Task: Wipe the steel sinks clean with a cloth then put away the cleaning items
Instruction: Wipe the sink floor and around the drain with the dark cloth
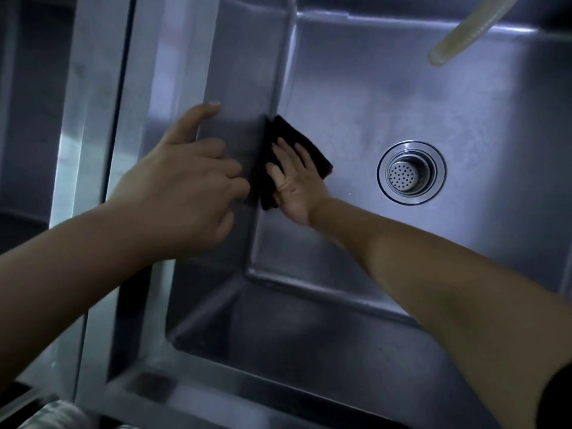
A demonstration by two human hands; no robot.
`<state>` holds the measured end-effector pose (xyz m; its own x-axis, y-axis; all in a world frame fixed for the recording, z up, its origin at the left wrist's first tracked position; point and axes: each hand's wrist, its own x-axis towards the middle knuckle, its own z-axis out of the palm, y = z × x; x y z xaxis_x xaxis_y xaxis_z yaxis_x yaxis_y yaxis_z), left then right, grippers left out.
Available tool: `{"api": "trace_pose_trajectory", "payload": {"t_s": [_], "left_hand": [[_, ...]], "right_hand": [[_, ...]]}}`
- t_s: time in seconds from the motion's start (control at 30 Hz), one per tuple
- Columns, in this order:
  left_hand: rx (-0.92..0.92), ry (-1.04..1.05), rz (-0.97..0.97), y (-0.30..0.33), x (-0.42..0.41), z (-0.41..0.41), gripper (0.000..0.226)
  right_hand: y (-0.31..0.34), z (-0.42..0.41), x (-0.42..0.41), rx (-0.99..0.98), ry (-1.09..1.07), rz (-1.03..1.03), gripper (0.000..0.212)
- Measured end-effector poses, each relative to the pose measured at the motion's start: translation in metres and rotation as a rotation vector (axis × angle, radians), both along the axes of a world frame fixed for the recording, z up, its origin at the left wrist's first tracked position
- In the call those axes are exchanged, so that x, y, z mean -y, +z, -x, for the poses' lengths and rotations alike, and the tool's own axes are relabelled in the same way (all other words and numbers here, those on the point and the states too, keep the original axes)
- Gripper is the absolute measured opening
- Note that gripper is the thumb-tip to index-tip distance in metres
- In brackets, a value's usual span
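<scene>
Head view puts me mid-wipe: my right hand [297, 181] lies flat, fingers straight, pressing the dark cloth [291, 156] against the left wall and floor seam of the steel sink [402, 103], at nine o'clock from the drain strainer [408, 173]. My left hand [185, 187] rests by the cloth's edge, index finger out, other fingers curled; whether it pinches the cloth I cannot tell. I judge wiping unfinished: second basin [28, 119] at nine o'clock and putting-away remain.
</scene>
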<state>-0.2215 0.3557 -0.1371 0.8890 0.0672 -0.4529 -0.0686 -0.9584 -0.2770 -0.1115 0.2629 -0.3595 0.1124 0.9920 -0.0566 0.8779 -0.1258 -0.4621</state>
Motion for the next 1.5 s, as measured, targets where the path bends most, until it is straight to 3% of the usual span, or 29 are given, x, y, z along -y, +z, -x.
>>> {"api": "trace_pose_trajectory", "payload": {"t_s": [0.17,0.27,0.37,0.57,0.73,0.8,1.0,1.2,1.5], "left_hand": [[-0.010,0.011,0.015,0.003,0.002,-0.002,0.030],[-0.001,0.007,0.001,0.003,0.003,0.000,0.037],[0.021,0.004,0.012,0.005,0.003,0.000,0.038],[0.046,-0.027,0.014,0.006,0.004,0.001,0.042],[0.022,-0.038,0.004,0.008,0.006,-0.001,0.042],[0.008,-0.042,-0.005,0.008,0.006,0.000,0.043],[0.006,-0.013,-0.002,0.007,0.004,-0.001,0.038],[0.030,0.013,0.020,0.003,0.002,-0.001,0.026],[0.071,-0.014,0.072,-0.008,0.007,-0.004,0.018]], "right_hand": [[0.001,0.053,0.065,0.013,0.271,-0.075,0.035],[0.005,0.073,0.094,-0.036,0.439,0.036,0.040],[0.004,0.058,0.107,0.082,0.576,0.141,0.045],[0.032,-0.015,0.197,0.052,0.566,0.177,0.049],[0.053,-0.095,0.290,0.147,0.567,0.225,0.024],[0.057,-0.108,0.304,0.201,0.574,0.276,0.033],[0.038,-0.067,0.248,0.258,0.599,0.223,0.044],[0.016,-0.012,0.119,0.261,0.366,0.098,0.059],[0.000,-0.095,0.015,0.357,-0.022,0.283,0.064]]}}
